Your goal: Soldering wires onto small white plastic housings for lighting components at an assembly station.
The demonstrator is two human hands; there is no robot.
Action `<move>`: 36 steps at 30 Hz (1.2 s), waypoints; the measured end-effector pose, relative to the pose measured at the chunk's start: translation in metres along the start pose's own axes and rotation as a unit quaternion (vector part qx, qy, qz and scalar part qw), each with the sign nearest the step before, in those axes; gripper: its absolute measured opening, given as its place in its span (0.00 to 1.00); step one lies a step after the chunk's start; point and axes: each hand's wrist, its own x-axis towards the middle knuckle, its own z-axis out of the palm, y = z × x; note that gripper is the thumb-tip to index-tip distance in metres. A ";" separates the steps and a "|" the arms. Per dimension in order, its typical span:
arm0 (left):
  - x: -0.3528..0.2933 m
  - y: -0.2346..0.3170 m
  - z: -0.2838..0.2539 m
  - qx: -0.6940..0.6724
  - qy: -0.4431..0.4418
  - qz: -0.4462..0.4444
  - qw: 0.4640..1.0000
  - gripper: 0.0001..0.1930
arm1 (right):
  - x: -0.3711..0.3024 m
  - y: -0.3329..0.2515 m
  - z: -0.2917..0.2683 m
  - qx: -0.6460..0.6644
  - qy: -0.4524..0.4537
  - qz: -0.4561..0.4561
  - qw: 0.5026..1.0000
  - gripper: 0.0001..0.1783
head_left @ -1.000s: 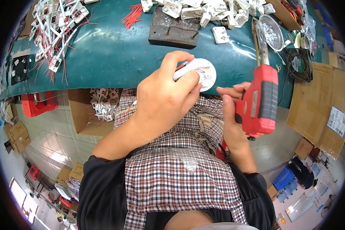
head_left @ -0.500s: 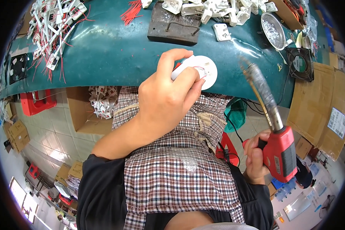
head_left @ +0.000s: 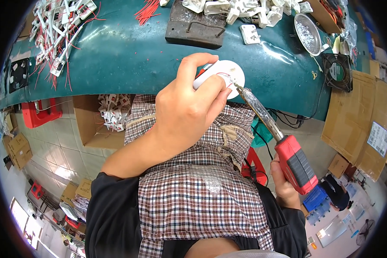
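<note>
My left hand (head_left: 187, 96) is closed on a white plastic device with a round disc (head_left: 235, 70), holding it over the table's near edge. Thin red wires run across the disc's face under my fingers. In my right hand (head_left: 281, 178) is a red and black soldering gun (head_left: 294, 161), gripped by its handle. Its long metal barrel (head_left: 262, 109) slants up and left, and the tip is at the disc's edge, close to my left fingertips. Whether the tip touches a wire is too small to tell.
Wired white parts (head_left: 60, 34) are heaped at the far left, beside red wires (head_left: 147, 12). A dark metal block (head_left: 193, 28) stands at the back, near white housings (head_left: 262, 13). At right are a metal dish (head_left: 307, 36), a black fan (head_left: 337, 72) and a cardboard box (head_left: 357, 124).
My right hand has swung the soldering gun down and left, bringing its tip from above the table to the disc. My left hand has stayed nearly still with the device.
</note>
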 end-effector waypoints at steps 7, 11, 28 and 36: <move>0.000 -0.001 0.000 -0.017 0.000 0.001 1.000 0.08 | 0.012 -0.001 0.000 -0.046 -0.002 -0.081 0.996 0.11; -0.001 -0.002 0.000 -0.023 0.003 0.005 1.000 0.08 | 0.017 -0.006 -0.004 -0.044 -0.019 -0.090 0.995 0.11; -0.002 -0.007 0.001 -0.048 0.004 0.012 0.999 0.10 | 0.033 -0.026 -0.015 -0.048 -0.029 -0.091 0.994 0.11; 0.000 -0.008 0.002 -0.061 0.005 0.021 0.998 0.10 | 0.033 -0.030 -0.016 -0.041 -0.020 -0.081 0.996 0.09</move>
